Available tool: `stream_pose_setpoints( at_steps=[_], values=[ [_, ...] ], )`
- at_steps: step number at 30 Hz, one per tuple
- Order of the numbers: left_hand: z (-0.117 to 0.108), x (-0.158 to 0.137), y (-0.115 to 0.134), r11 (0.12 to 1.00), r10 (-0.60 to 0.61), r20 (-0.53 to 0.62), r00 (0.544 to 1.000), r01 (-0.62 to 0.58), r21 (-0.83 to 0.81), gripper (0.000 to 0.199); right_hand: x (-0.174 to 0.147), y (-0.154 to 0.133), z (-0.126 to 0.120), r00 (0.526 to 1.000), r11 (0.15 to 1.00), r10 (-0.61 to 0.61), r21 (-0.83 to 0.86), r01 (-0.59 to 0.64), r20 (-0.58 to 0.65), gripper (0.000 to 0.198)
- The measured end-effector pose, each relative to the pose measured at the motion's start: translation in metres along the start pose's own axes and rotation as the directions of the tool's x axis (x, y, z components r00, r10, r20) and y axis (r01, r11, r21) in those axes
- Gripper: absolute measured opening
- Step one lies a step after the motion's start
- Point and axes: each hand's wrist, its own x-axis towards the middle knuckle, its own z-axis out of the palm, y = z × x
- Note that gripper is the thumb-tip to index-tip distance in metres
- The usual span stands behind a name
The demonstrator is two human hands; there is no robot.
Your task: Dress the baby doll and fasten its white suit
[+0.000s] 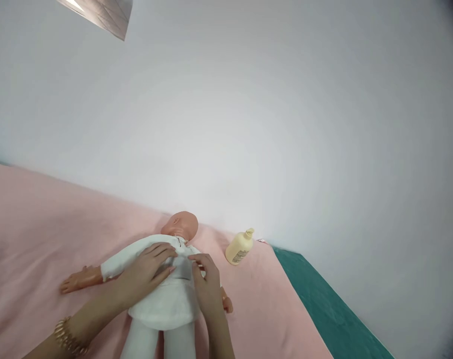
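Observation:
A doll (180,225) lies on its back with its head turned aside, dressed in a white long-sleeved top (166,304) and white trousers (179,344). My left hand (151,267) rests flat across the chest of the top, its fingers stretched out. On the other side of the chest, my right hand (207,284) has its fingers bent, with thumb and forefinger pinched at the front of the top. A thin dark cord shows at the doll's neckline. The doll's left hand (227,302) sticks out beside my right wrist.
A pale yellow pump bottle (239,248) stands right of the doll, tilted in the view. Pink cloth (271,304) lies under both, with a green surface (323,304) along its right edge. A white wall (248,124) rises behind.

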Motion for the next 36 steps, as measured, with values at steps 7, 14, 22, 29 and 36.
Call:
stream_pose_setpoints(
  at_steps=[7,14,22,29,36],
  values=[
    [0.005,-0.002,-0.005,1.000,0.002,0.017,1.000,-0.002,0.023,0.031,0.021,0.001,0.023,0.999,0.990,0.046,-0.134,-0.042,0.027,0.033],
    [0.004,0.000,-0.003,0.999,-0.034,0.053,0.998,0.033,0.031,0.030,0.015,0.024,0.031,1.000,0.995,-0.024,-0.099,0.022,-0.013,0.026],
    [0.018,-0.003,-0.017,0.993,0.024,0.005,1.000,-0.024,0.115,0.035,0.011,0.018,0.033,0.998,0.993,0.047,-0.114,-0.042,0.039,0.022],
    [0.030,-0.011,-0.032,0.976,0.067,-0.103,0.992,-0.044,0.212,0.044,0.007,0.019,0.033,0.999,0.996,-0.037,-0.079,0.036,-0.010,0.021],
    [0.036,-0.012,-0.039,0.966,0.081,-0.062,0.995,-0.063,0.250,0.046,0.009,0.017,0.033,0.999,0.988,-0.019,-0.150,0.023,0.032,0.021]
  ],
)
